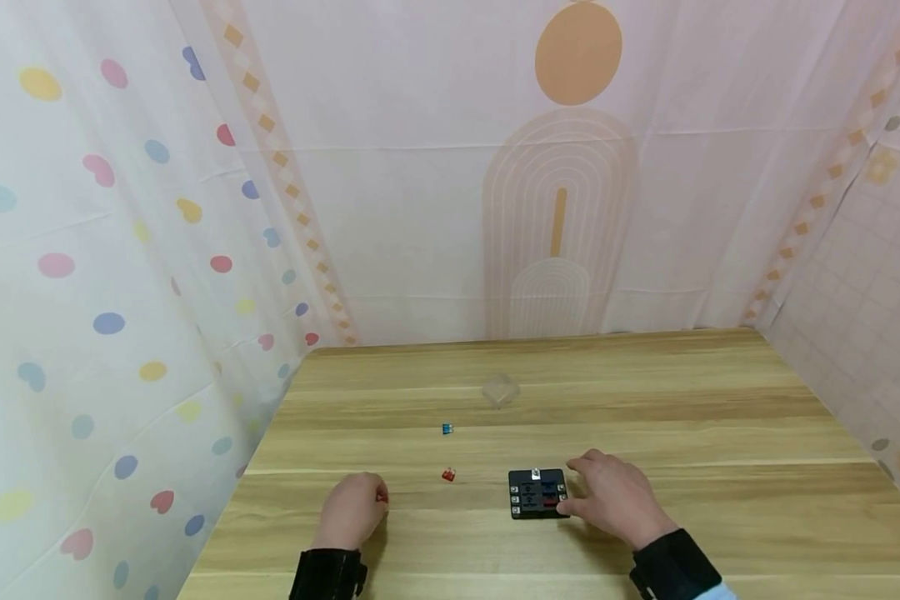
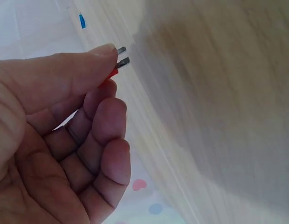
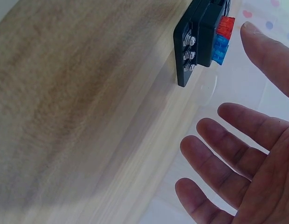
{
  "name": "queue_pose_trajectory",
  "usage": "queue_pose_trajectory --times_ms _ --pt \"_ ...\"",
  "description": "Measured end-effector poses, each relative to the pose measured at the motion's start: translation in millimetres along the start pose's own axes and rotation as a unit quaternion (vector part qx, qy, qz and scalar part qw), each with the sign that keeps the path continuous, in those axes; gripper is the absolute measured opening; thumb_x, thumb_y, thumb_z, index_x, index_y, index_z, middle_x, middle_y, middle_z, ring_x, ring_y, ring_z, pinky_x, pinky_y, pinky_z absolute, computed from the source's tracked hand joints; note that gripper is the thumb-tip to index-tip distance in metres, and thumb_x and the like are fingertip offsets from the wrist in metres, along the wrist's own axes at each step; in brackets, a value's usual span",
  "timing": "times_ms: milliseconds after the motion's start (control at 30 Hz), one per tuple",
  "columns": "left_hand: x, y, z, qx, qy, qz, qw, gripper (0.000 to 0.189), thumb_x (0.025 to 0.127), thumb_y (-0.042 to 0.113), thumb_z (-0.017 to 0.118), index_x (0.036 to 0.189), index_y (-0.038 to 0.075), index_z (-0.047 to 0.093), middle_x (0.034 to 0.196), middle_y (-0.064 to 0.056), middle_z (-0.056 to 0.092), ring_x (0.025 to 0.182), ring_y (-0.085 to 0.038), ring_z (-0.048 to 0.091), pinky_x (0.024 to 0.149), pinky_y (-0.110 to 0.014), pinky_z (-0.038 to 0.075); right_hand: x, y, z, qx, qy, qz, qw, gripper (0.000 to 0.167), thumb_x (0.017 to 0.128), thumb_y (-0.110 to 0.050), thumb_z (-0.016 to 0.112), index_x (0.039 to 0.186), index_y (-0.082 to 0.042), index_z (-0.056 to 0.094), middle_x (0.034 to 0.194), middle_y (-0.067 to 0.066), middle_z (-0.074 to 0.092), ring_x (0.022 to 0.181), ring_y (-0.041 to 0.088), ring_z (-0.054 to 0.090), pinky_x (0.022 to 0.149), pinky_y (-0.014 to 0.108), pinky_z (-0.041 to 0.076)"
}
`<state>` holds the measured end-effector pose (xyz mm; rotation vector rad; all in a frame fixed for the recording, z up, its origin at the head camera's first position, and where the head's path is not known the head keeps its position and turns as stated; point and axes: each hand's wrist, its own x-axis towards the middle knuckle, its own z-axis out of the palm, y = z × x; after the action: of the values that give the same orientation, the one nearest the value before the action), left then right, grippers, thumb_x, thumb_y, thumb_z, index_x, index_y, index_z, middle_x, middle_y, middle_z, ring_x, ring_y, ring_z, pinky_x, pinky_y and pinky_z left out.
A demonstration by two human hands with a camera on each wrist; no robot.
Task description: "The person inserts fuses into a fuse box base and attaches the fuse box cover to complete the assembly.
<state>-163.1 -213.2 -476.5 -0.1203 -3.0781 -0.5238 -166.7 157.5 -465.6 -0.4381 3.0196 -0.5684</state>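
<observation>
Left hand point(image 1: 351, 510): thumb and index fingertips pinch a small red blade fuse point(image 2: 113, 73), its two metal prongs sticking out past the fingertips; other fingers curled in. Fuse is just above the table, left of the black fuse block point(image 1: 537, 493) and well apart from it. Right hand point(image 1: 617, 496): fingers spread, thumb held apart from them, at the block's right side. Thumb overlaps the block's right edge in the head view; contact there, cannot tell.

Block lies flat on the table, silver terminal point(image 1: 536, 473) at its far edge, screws point(image 3: 189, 55) along the side. Red insert point(image 3: 226, 27) and blue insert point(image 3: 220, 49) sit in it, side by side.

Around: loose red fuse point(image 1: 448, 475) lies between left hand and block, slightly farther back than the hand. Loose blue fuse point(image 1: 447, 429) lies behind it. Clear plastic piece point(image 1: 501, 390) farther back, near the table's far side; exact shape hard to read. Both wrists carry black bands, left band point(image 1: 328, 573) and right band point(image 1: 675, 565); bit of light blue sleeve point(image 1: 716, 592) past the right one.

Surface: light wood-grain table point(image 1: 645, 400), streaks running side to side, hand shadows on it. Room: white back curtain point(image 1: 405, 208) with tan arches and an orange disc, left curtain point(image 1: 120, 333) with coloured dots and hearts, right curtain point(image 1: 855, 317) with pale grid and flowers.
</observation>
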Motion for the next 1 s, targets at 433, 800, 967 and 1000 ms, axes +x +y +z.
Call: queue_pose_trajectory --times_ms 433,800,967,1000 --pt "10.5 18.8 3.0 -0.009 0.014 0.018 0.9997 0.018 0.076 0.0 0.079 0.067 0.011 0.066 0.066 0.004 0.056 0.06 -0.013 0.048 0.057 -0.031 0.042 -0.5 1 1 0.003 0.002 -0.003 1.0 0.059 0.074 -0.042 0.085 0.119 -0.007 0.07 0.112 0.01 0.066 0.1 0.031 0.064 0.081 0.05 0.052" --pt "18.6 43.8 1.2 0.008 0.032 0.063 0.9975 0.016 0.079 0.0 0.078 0.07 0.01 0.068 0.067 0.003 0.061 0.062 -0.012 0.052 0.061 -0.033 0.047 1.5 1 2 0.002 0.001 -0.001 1.0 0.059 0.074 -0.042 0.085 0.119 -0.007 0.07 0.112 0.009 0.066 0.101 0.031 0.064 0.082 0.05 0.051" --pt "23.5 54.0 0.3 0.023 0.043 0.083 0.9954 0.014 0.08 0.0 0.078 0.072 0.009 0.07 0.069 0.001 0.063 0.064 -0.012 0.056 0.062 -0.032 0.05 1.8 1 1 0.0 0.003 -0.005 1.0 0.059 0.074 -0.042 0.085 0.119 -0.007 0.07 0.112 0.009 0.066 0.101 0.03 0.064 0.083 0.049 0.052" --pt "24.3 55.8 0.3 0.027 0.045 0.089 0.9947 0.013 0.079 0.0 0.079 0.073 0.008 0.071 0.07 0.001 0.064 0.065 -0.013 0.057 0.063 -0.032 0.051 1.9 0 1 -0.001 0.002 -0.004 1.0 0.059 0.074 -0.042 0.086 0.119 -0.007 0.07 0.112 0.009 0.066 0.101 0.03 0.064 0.083 0.049 0.052"
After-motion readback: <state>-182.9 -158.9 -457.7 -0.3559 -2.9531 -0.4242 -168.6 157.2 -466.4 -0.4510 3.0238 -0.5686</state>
